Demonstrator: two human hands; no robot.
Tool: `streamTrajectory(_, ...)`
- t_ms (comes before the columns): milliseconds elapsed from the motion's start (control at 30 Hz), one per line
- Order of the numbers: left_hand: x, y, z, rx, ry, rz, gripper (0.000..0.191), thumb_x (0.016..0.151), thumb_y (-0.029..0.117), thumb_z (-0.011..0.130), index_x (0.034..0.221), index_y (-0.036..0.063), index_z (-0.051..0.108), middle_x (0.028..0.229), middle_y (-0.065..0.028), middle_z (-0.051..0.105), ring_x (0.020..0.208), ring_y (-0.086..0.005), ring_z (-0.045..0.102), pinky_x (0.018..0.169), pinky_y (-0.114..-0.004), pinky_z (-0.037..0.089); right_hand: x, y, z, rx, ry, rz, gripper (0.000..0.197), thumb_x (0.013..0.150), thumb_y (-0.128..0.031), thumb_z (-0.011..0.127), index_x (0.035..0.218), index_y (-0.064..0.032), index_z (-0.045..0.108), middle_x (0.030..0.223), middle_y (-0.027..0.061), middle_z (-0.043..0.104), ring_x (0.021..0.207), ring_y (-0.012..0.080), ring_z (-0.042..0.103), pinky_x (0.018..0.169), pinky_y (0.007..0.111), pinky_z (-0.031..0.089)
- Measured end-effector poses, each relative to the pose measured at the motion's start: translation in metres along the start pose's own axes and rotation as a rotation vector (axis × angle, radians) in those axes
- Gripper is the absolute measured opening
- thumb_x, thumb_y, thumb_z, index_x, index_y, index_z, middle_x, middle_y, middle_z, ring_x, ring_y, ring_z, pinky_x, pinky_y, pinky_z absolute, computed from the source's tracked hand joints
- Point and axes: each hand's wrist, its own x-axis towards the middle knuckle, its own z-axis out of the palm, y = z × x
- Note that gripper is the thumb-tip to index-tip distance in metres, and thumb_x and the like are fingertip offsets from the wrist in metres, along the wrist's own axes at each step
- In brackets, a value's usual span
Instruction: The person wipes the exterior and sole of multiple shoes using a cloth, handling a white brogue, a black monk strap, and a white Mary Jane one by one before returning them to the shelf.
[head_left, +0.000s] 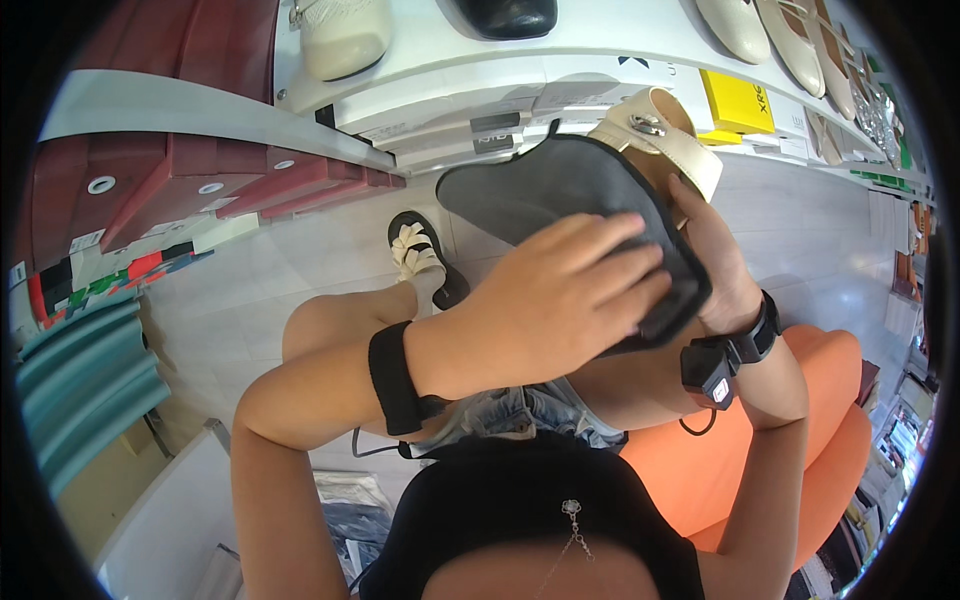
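Observation:
My left hand (525, 300) lies across a dark grey piece with black edging (562, 184), perhaps a shoe-polishing mitt, its fingers spread over the lower right part. A small black loop sticks up from its top edge. Behind it, my right hand (718, 251) holds a cream shoe (699, 166) with a strap and a metal buckle. The thumb rests by the strap, inside the opening. Most of the shoe is covered by the grey piece, so its toe and sole cannot be seen. Both things are raised above my lap.
A white shelf (442, 71) bearing several shoes runs along the far side, with stacked shoeboxes (450, 105) beneath. Dark red boxes (142, 180) fill the left rack. My sandalled foot (416, 251) is on the tiled floor (240, 300). An orange seat (690, 480) is at the right.

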Motion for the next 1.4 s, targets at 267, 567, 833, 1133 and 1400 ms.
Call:
streamTrajectory(267, -0.008, 0.002, 0.014, 0.082, -0.041, 0.126, 0.022, 0.066, 0.009, 0.054, 0.087, 0.0064, 0.059, 0.098, -0.0052, 0.056, 0.1, -0.0224, 0.049, 0.086, -0.032, 0.041, -0.001, 0.001, 0.001, -0.217, 0.096, 0.23, 0.029, 0.083, -0.011, 0.032, 0.108, 0.0021, 0.039, 0.095, 0.0149, 0.051, 0.08, 0.0209, 0.054, 0.072, 0.033, 0.047)
streamTrajectory(567, -0.005, -0.011, -0.012, -0.092, -0.238, 0.008, 0.041, 0.07, 0.035, 0.057, 0.101, 0.0071, 0.055, 0.117, -0.0102, 0.046, 0.113, -0.0265, 0.04, 0.096, -0.043, 0.029, -0.003, -0.002, 0.007, -0.298, 0.055, 0.012, 0.044, 0.072, 0.001, 0.036, 0.115, 0.002, 0.037, 0.101, 0.0132, 0.05, 0.087, 0.0211, 0.053, 0.076, 0.032, 0.047)
streamTrajectory(833, -0.008, -0.027, -0.01, -0.512, -0.164, -0.638, 0.07, 0.076, 0.029, 0.06, 0.13, 0.0043, 0.024, 0.128, -0.0244, 0.028, 0.118, -0.0328, 0.032, 0.095, -0.036, 0.029, 0.002, -0.002, -0.002, -0.139, 0.09, -0.164, 0.037, 0.077, 0.006, 0.033, 0.114, 0.0043, 0.037, 0.111, 0.0135, 0.045, 0.101, 0.0203, 0.047, 0.091, 0.033, 0.037)
streamTrajectory(1133, -0.004, -0.039, 0.008, -0.643, -0.009, -0.674, 0.08, 0.069, 0.027, 0.067, 0.127, -0.0041, 0.022, 0.113, -0.0167, 0.046, 0.105, -0.0222, 0.045, 0.089, -0.03, 0.036, 0.008, 0.005, 0.003, -0.196, 0.023, -0.219, 0.035, 0.08, 0.003, 0.034, 0.115, 0.0034, 0.039, 0.111, 0.0127, 0.047, 0.102, 0.0193, 0.048, 0.087, 0.03, 0.039)
streamTrajectory(1400, -0.007, -0.029, 0.017, -0.44, -0.059, -0.698, 0.065, 0.081, 0.03, 0.053, 0.126, -0.0042, 0.022, 0.121, -0.0228, 0.036, 0.114, -0.0291, 0.037, 0.095, -0.034, 0.028, 0.009, 0.004, -0.006, -0.189, 0.083, -0.165, 0.033, 0.075, 0.004, 0.036, 0.107, 0.0026, 0.044, 0.101, 0.0099, 0.049, 0.092, 0.0171, 0.049, 0.082, 0.03, 0.04)
